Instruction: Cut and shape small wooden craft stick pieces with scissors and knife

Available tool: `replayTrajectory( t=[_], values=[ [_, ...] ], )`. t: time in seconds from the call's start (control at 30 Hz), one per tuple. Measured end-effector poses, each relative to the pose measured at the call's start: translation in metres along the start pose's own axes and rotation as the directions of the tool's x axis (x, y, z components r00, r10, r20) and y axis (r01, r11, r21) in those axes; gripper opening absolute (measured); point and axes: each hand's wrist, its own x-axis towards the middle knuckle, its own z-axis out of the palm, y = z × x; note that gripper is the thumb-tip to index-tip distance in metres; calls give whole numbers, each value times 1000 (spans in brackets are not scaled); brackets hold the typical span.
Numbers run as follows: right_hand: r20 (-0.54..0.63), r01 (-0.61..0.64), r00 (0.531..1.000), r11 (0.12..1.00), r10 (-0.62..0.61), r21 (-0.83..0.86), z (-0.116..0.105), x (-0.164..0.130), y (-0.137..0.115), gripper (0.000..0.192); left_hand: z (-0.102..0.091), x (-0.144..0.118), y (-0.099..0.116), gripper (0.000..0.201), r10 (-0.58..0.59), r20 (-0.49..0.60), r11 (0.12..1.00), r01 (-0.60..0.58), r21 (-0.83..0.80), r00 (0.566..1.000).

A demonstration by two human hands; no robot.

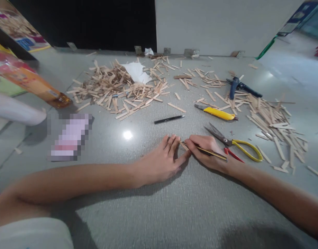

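Observation:
My left hand [162,160] lies flat on the grey floor, its fingers pressing down a small wooden stick [184,145]. My right hand [205,152] grips a pencil [213,153] whose tip meets that stick between the two hands. Just right of my right hand lie yellow-handled scissors [236,144] and a red-handled tool [233,154]. A black pen [169,119] rests a little beyond my hands.
A big heap of wooden sticks [117,88] lies at the back left with white paper [136,72]. More sticks [273,119] spread on the right. A yellow utility knife [217,113] and a blue glue gun [239,86] lie between. Packages [31,83] sit at left.

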Motion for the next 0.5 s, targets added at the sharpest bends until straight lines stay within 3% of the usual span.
replayTrajectory(
  t=[0.13, 0.5],
  values=[
    [21, 49, 999, 999, -48, -19, -3, 1, -1, 43, 1, -3, 0, 66, -9, -38, 999, 7, -42, 999],
    [73, 142, 988, 988, -138, -55, -13, 4, -7, 37, -2, -2, -1, 61, -28, 16, 997, 29, -64, 999]
  ],
)
